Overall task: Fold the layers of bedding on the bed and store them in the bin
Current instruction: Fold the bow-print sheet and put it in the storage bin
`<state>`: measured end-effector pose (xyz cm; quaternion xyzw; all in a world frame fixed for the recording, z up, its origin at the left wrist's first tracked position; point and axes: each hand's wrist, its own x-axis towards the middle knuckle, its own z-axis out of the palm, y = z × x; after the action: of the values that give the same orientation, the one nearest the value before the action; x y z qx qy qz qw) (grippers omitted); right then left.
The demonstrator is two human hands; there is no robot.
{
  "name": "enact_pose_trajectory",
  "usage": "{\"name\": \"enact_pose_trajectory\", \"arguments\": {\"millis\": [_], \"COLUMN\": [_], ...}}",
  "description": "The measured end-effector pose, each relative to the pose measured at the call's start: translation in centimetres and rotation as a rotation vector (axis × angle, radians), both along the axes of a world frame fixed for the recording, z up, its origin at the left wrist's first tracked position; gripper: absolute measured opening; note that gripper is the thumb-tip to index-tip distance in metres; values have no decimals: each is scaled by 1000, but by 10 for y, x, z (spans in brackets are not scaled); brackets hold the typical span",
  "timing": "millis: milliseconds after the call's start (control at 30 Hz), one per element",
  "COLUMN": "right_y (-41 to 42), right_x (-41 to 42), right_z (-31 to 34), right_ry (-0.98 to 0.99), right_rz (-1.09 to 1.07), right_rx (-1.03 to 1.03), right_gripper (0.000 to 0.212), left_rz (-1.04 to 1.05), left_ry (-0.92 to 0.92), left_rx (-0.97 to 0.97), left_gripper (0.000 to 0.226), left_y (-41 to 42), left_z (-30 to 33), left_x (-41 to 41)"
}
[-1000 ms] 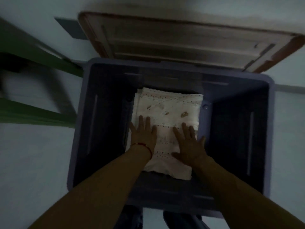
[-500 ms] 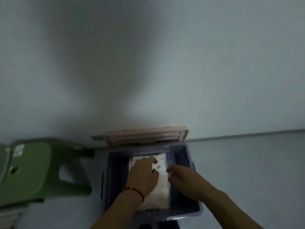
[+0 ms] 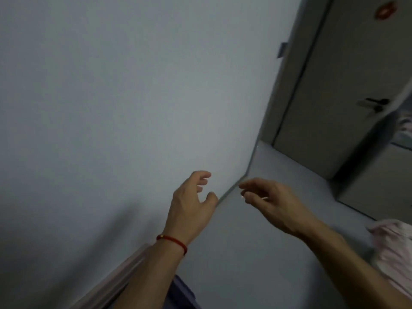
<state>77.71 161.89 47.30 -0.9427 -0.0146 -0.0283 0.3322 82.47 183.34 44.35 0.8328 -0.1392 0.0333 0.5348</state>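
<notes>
Left hand (image 3: 191, 204) and right hand (image 3: 274, 201) raised before the wall (image 3: 111, 97), fingers loosely curled, holding nothing

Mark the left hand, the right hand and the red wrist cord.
left hand (image 3: 188, 202): head view, back of the hand.
right hand (image 3: 275, 202): head view, back of the hand.
red wrist cord (image 3: 172, 240): head view, the strand across the left wrist.

Matt painted wall (image 3: 133, 97); soft pink cloth (image 3: 392, 248); door handle (image 3: 374, 105) perhaps metal.
</notes>
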Motion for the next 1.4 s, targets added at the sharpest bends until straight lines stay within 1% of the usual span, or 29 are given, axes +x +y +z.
{"name": "enact_pose_trajectory", "arguments": {"millis": [100,133,200,333,400,500,667,733,867,900,967,1033,1067,1100,1167,1233,1400], "right_y": [-59,-89,-122,-224,-277,-368,-479,-528,-602,-630,-664,-716,-725,-756,-796,-839,-954], "right_x": [-22,-33,-39,-62,-72,-89,-99,-94,-73,-62,-46,-22,-15,-3,13,21,24], "right_z": [22,29,35,43,46,53,58,51,35,30,25,17,17,17,15,18,10], "right_ry": [-80,-109,-147,-230,-244,-258,-297,-313,-315,-314,-312,-324,-303,-321,-315,-320,-425], "right_rz": [-163,-236,-320,-507,-562,-659,-785,-851,-957,-991,-1050,-1136,-1152,-1223,-1294,-1382,-1595], "right_rx": [41,54,74,130,145,169,214,224,245,246,273,260,254,262,252,231,228], "right_gripper": [22,22,22,22,22,21,20,20,19,19,19,19,19,19,20,20,21], "left_rz": [-168,-232,-306,-452,-499,-586,-726,-794,-894,-922,-962,-1028,-1032,-1113,-1215,-1312,-1512], "left_ry": [-54,-82,-115,-163,-168,-121,-126,-135,-109,-117,-114,-133,-121,-129,-145,-180,-211], "left_rx": [15,28,33,70,73,65,35,42,52,51,49,42,46,45,71,95,117], "left_gripper": [41,42,44,44,43,43,38,38,37,36,36,37,37,36,38,39,38], "left_y": [-66,-103,-142,-265,-329,-438,-576,-635,-721,-754,-796,-863,-876,-924,-983,-1046,-1185], "left_z": [35,48,65,86,93,105,110,104,87,81,76,68,68,71,73,77,76], "left_x": [1,2,2,3,2,-5,-3,6,39,57,81,116,126,143,162,168,165]}}
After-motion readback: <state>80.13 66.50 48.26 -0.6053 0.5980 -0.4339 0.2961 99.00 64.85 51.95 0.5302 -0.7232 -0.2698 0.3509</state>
